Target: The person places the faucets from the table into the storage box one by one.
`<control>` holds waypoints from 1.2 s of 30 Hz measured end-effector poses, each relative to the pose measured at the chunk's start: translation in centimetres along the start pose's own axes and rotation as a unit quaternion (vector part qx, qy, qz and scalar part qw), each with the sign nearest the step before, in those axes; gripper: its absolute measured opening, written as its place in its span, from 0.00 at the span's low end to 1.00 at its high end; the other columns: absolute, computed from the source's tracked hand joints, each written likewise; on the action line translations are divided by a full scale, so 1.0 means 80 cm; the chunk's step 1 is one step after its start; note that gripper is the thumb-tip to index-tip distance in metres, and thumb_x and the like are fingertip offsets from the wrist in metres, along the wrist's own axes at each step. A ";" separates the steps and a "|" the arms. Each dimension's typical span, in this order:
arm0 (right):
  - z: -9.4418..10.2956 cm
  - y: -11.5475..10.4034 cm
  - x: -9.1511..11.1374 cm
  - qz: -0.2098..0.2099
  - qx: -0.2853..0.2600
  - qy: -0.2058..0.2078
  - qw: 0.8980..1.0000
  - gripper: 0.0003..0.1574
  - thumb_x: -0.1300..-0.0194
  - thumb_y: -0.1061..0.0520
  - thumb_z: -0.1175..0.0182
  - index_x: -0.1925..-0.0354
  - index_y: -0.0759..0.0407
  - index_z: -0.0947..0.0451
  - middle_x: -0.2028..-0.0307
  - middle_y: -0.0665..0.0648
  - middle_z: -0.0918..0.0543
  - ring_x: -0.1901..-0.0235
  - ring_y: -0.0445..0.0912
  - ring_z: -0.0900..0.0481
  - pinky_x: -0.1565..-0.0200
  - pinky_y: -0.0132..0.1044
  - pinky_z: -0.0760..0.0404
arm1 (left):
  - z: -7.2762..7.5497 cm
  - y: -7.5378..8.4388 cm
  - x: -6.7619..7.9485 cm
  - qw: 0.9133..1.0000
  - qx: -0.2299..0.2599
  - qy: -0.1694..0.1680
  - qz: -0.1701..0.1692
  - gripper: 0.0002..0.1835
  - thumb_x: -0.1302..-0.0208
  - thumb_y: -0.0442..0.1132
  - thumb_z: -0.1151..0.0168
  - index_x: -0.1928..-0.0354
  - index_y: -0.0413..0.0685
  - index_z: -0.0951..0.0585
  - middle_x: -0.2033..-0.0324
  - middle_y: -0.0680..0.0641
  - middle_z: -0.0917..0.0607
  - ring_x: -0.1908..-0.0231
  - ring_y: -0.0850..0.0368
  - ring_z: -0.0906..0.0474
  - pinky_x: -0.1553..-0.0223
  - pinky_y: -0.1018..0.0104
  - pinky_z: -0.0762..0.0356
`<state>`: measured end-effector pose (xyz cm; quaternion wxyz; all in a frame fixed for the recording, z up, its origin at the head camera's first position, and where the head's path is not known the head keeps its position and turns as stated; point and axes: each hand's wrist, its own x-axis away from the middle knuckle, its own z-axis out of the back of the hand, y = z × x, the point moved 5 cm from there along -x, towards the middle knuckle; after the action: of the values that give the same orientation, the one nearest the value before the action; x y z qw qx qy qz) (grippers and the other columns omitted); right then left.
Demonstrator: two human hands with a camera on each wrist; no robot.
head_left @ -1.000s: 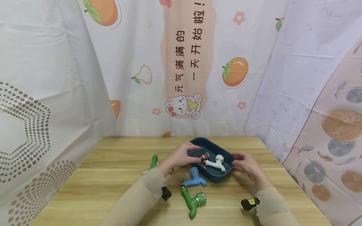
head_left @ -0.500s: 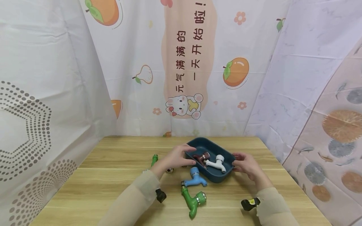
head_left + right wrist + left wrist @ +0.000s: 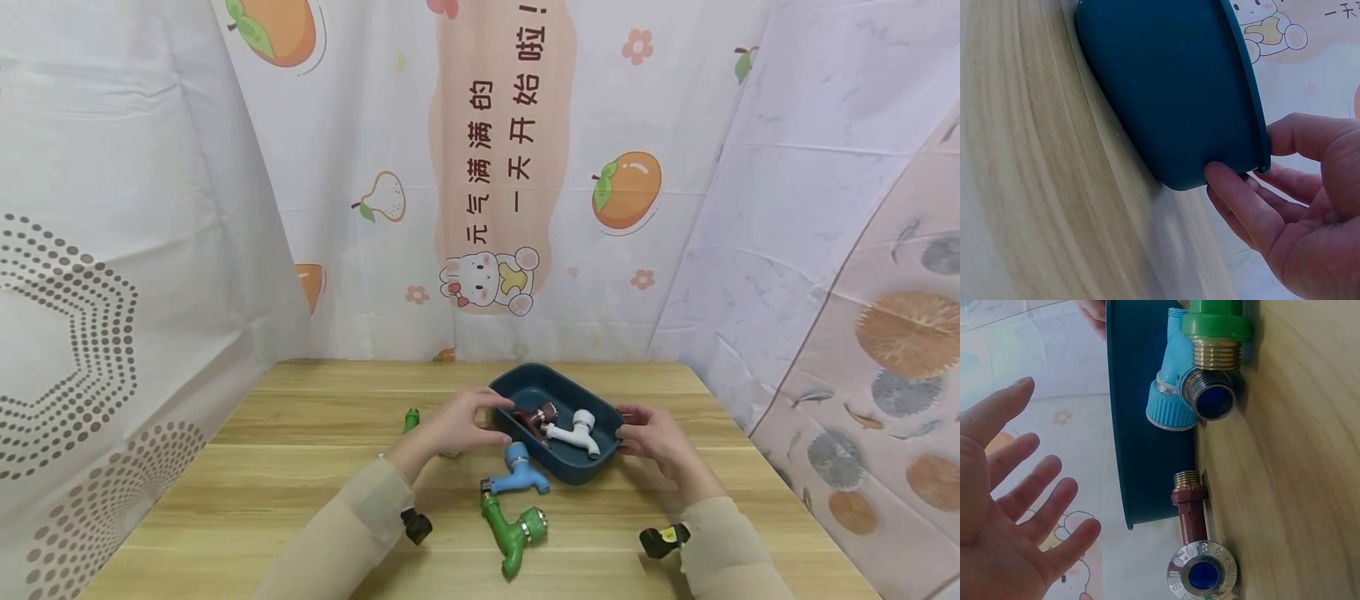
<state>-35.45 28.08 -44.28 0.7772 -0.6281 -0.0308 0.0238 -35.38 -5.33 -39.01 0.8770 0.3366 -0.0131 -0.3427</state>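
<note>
My left hand (image 3: pixel 457 423) hovers at the left side of a dark blue plastic basin (image 3: pixel 543 383), fingers spread and holding nothing, as the left wrist view also shows. My right hand (image 3: pixel 656 435) grips the basin's right end at the rim, with the thumb and fingers around its corner in the right wrist view. Inside the basin lie a brown tap (image 3: pixel 538 415) and a white tap (image 3: pixel 576 435). In front of it on the table are a blue tap (image 3: pixel 517 468) and a green tap (image 3: pixel 510 529). A second brown tap (image 3: pixel 1191 512) shows in the left wrist view.
Another green tap (image 3: pixel 412 419) lies behind my left forearm, partly hidden by it. The wooden table (image 3: pixel 300 467) ends at a printed curtain (image 3: pixel 360 275) at the back, with more cloth hanging on both sides.
My left hand has drawn back leftward from over the brown tap in the basin, its fingers spreading. The right hand and the basin have stayed in place.
</note>
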 end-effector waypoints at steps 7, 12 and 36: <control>-0.001 0.003 -0.001 -0.002 -0.008 -0.002 1.000 0.35 0.36 0.73 0.42 0.32 0.81 0.38 0.42 0.80 0.29 0.52 0.58 0.19 0.54 0.50 0.15 | -0.007 -0.001 0.004 1.000 -0.007 -0.008 -0.020 0.28 0.39 0.52 0.25 0.37 0.56 0.18 0.42 0.52 0.20 0.44 0.48 0.23 0.47 0.52 0.19; -0.001 0.005 -0.001 0.001 -0.007 -0.001 1.000 0.35 0.37 0.73 0.42 0.33 0.81 0.38 0.42 0.79 0.29 0.53 0.56 0.18 0.54 0.50 0.15 | -0.012 -0.001 0.011 0.999 0.001 -0.020 -0.035 0.28 0.39 0.50 0.25 0.37 0.53 0.18 0.42 0.53 0.21 0.49 0.46 0.20 0.50 0.52 0.18; 0.000 0.001 -0.001 -0.003 0.001 -0.003 1.000 0.36 0.34 0.73 0.43 0.31 0.81 0.40 0.40 0.82 0.31 0.51 0.59 0.19 0.55 0.50 0.15 | -0.027 0.003 0.041 0.997 -0.018 -0.069 -0.041 0.27 0.39 0.51 0.26 0.39 0.52 0.16 0.45 0.59 0.20 0.47 0.60 0.24 0.48 0.60 0.22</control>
<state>-35.57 28.13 -44.35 0.7779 -0.6270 -0.0346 0.0236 -32.13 -5.93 -41.23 0.8648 0.2970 -0.0537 -0.4013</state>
